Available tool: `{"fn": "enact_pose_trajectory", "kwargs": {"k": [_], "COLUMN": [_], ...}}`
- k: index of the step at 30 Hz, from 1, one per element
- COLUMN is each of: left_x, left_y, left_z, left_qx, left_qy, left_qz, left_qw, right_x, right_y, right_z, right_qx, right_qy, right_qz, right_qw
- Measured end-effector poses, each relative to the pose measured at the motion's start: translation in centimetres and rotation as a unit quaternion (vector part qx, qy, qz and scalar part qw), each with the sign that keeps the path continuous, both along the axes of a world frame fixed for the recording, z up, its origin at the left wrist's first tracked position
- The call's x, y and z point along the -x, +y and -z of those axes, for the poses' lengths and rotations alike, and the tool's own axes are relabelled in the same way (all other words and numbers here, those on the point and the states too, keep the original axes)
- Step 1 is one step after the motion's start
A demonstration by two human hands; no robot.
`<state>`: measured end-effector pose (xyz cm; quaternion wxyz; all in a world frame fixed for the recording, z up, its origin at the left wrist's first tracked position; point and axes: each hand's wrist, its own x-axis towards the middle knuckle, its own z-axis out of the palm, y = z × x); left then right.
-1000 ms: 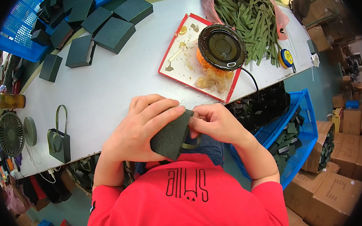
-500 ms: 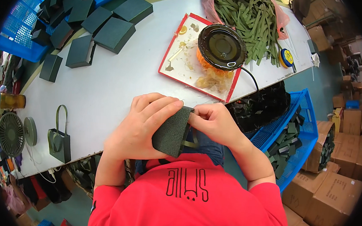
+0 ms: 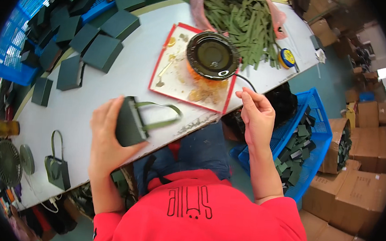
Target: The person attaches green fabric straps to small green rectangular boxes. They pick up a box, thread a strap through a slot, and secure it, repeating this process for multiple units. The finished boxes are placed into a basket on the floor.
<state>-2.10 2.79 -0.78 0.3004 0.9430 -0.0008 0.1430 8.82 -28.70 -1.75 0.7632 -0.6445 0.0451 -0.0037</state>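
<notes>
Bag (image 3: pixel 130 124) is sitting at the near table (image 3: pixel 115 83) edge, gripped in the left hand (image 3: pixel 107 134). Right hand (image 3: pixel 257 116) is lifting open, maybe pinching something tiny. Keeping the bag steady is helping the green handle (image 3: pixel 159 116) stay flat.

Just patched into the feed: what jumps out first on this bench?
The left hand holds a small dark green bag with a looped handle over the near table edge. The right hand hangs empty beside a round black pot on a red-rimmed tray. Green strips pile up at the far edge.
</notes>
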Motion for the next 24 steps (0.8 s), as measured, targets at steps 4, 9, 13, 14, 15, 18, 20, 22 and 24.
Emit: {"fn": "enact_pose_trajectory", "kwargs": {"k": [4,9,13,14,15,18,20,22,24], "left_x": [0.3,1.6,1.8,1.8,1.8,1.8,1.9,2.0,2.4], "left_y": [1.2,3.6,5.3,5.9,6.5,8.0,8.1,8.1,7.2], "left_z": [0.0,0.4,0.7,1.1,1.3,2.4,2.6,2.5,0.5], "left_qx": [-0.057,-0.088,-0.020,0.038,0.097,0.191,0.182,0.123,0.045], "left_qy": [0.068,0.117,0.117,0.150,0.183,0.166,0.050,-0.133,-0.133], "left_qz": [-0.113,-0.138,-0.140,-0.167,-0.193,-0.224,-0.188,-0.105,-0.086], "left_qw": [0.990,0.979,0.983,0.974,0.959,0.941,0.964,0.978,0.986], "right_x": [-3.4,-7.2,-9.1,-9.5,-10.1,-11.4,-12.8,-14.2,-15.2], "right_y": [-2.8,-5.6,-5.6,-5.2,-5.3,-4.8,-4.8,-4.6,-3.6], "right_z": [1.2,2.2,2.7,2.7,3.0,2.0,2.4,2.5,2.2], "right_qx": [0.090,0.251,0.281,0.273,0.363,0.417,0.433,0.445,0.434], "right_qy": [-0.025,-0.046,-0.092,-0.111,-0.190,-0.268,-0.288,-0.331,-0.316], "right_qz": [0.095,0.094,0.054,0.046,0.034,-0.014,-0.025,-0.026,-0.058], "right_qw": [0.991,0.962,0.954,0.954,0.912,0.868,0.854,0.831,0.842]}}
